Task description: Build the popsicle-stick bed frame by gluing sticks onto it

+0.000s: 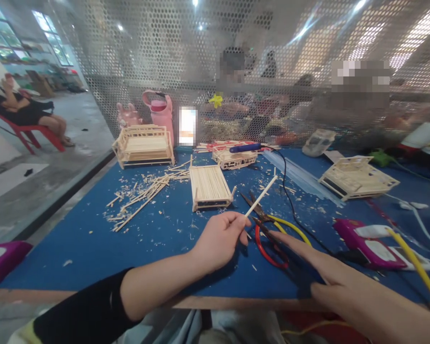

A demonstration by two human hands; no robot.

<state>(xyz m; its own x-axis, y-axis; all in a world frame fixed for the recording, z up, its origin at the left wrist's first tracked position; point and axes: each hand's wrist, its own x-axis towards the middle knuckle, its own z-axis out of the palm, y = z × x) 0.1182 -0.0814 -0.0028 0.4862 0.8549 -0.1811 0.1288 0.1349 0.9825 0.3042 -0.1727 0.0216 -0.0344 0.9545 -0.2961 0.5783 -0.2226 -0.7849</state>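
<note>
My left hand (pixel 220 239) pinches the lower end of a thin pale wooden stick (pixel 261 196), which slants up to the right above the blue table (pixel 93 248). My right hand (pixel 320 267) lies low over the table with its fingers stretched out toward the red-handled scissors (pixel 267 239); the fingertip reaches their handle area. A second pair with yellow handles (pixel 290 227) lies crossed beside them. Just beyond the stick stands a small slatted wooden frame (pixel 208 187).
Loose sticks and offcuts (pixel 143 193) litter the left of the table. Stick-built miniature furniture stands at the back left (pixel 144 145), middle (pixel 234 157) and right (pixel 356 177). A black cable (pixel 290 200), a pink glue gun (pixel 369 243), a pink bottle (pixel 161 112). People sit behind the mesh screen.
</note>
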